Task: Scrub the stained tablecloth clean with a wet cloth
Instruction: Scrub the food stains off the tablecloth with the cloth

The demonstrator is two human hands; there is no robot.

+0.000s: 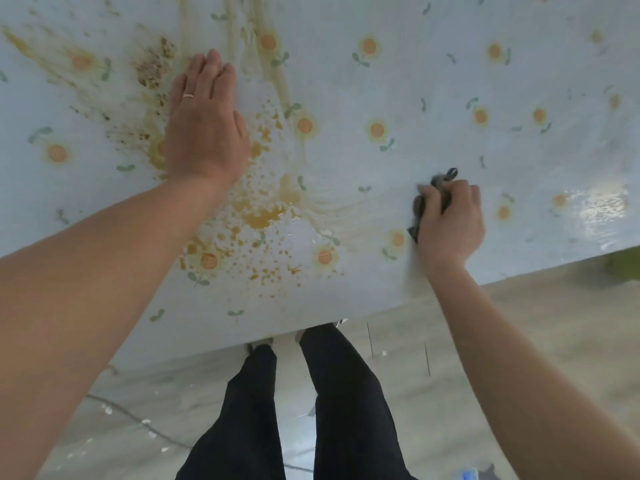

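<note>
tablecloth (433, 98) stained left | right hand (450, 220) clenches bunched cloth (420, 206) | left hand (204, 123) flat, splayed

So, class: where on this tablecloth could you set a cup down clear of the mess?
Free: the tablecloth beyond the right hand gripping the cloth, and the near strip by the table edge. Crowded: around the flat left hand, where the orange stains spread.
</note>
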